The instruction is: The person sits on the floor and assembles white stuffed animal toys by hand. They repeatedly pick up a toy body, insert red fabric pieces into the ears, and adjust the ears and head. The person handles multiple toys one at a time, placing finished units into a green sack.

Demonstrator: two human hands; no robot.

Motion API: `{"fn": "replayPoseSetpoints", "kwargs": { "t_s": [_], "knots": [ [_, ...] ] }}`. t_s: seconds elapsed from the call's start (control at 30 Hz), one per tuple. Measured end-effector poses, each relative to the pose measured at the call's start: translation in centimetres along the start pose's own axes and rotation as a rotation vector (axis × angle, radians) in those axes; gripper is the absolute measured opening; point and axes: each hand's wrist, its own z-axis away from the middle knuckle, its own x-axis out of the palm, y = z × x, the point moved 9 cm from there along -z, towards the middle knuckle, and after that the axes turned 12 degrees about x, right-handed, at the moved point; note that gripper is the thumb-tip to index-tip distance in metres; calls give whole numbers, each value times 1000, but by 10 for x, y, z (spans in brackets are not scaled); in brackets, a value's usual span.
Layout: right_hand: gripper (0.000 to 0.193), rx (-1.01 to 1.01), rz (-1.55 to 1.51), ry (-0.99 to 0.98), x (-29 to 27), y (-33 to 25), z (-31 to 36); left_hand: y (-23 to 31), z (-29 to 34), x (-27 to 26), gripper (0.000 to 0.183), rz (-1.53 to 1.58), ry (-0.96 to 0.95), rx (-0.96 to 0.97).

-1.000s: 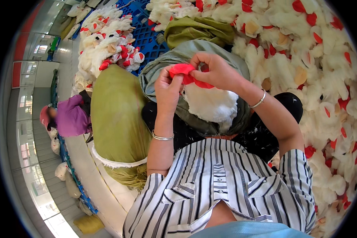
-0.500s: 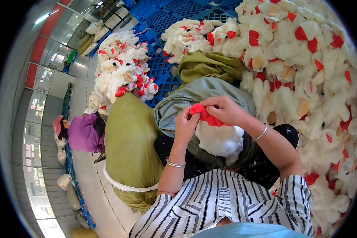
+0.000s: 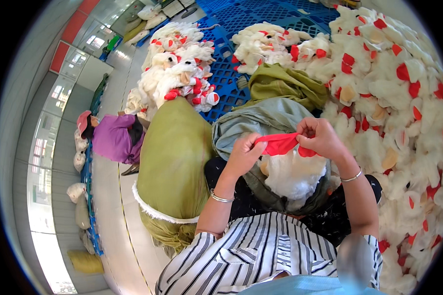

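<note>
Over my lap I hold a white fluffy plush piece [image 3: 298, 177] by the red fabric [image 3: 280, 143] along its upper edge. My left hand [image 3: 244, 155] pinches the red fabric's left end between thumb and fingers. Farther along, my right hand [image 3: 322, 140] grips the right part, and the red strip is pulled straight between the two hands. The white fur hangs below it, in front of an open grey-blue sack [image 3: 256, 118]. Part of the sack lies under the plush and between my knees.
A big heap of white and red plush pieces [image 3: 389, 113] rises on the right. Smaller heaps [image 3: 174, 69] lie on blue pallets [image 3: 224, 54] ahead. A full olive sack [image 3: 174, 157] stands at my left; olive cloth [image 3: 285, 86] lies beyond. A person in purple [image 3: 115, 137] is farther left.
My hands have moved apart, stretching the red fabric out from a bunched shape into a straight strip. The whole view has shifted, so the surroundings sit farther right.
</note>
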Motion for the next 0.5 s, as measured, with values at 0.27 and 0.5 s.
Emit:
{"fn": "replayPoseSetpoints", "kwargs": {
  "t_s": [0.27, 0.5],
  "knots": [
    [16, -113, 316, 253, -31, 9, -14, 29, 26, -90, 22, 601, 831, 186],
    [26, -84, 184, 644, -140, 11, -5, 54, 55, -136, 36, 817, 1135, 344]
  ]
}}
